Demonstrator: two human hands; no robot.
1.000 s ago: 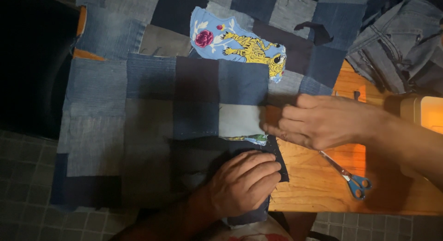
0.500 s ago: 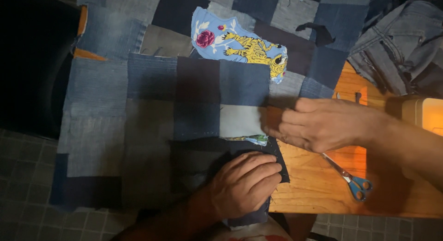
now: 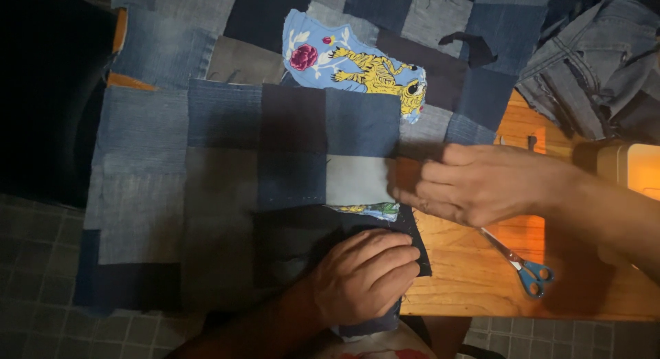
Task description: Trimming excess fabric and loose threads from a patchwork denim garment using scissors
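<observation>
A patchwork of denim squares (image 3: pixel 227 173) in light and dark blues lies over a wooden table (image 3: pixel 481 276) and hangs off its left side. My left hand (image 3: pixel 368 276) presses flat on a dark patch at the quilt's near edge. My right hand (image 3: pixel 481 184) pinches the right edge of the quilt next to a pale blue square (image 3: pixel 357 180). A printed scrap with a yellow tiger and a pink rose (image 3: pixel 350 63) rests on the quilt further back. A strip of similar print (image 3: pixel 368 209) peeks out under the pale square.
Blue-handled scissors (image 3: pixel 522 266) lie on the wood just below my right wrist. Folded jeans (image 3: pixel 598 63) are piled at the back right. A lit cream-coloured machine (image 3: pixel 632 170) stands at the right edge. Grey tiled floor (image 3: pixel 41 276) shows on the left.
My right hand has shifted slightly right along the quilt's edge. My left hand stays pressed in the same spot.
</observation>
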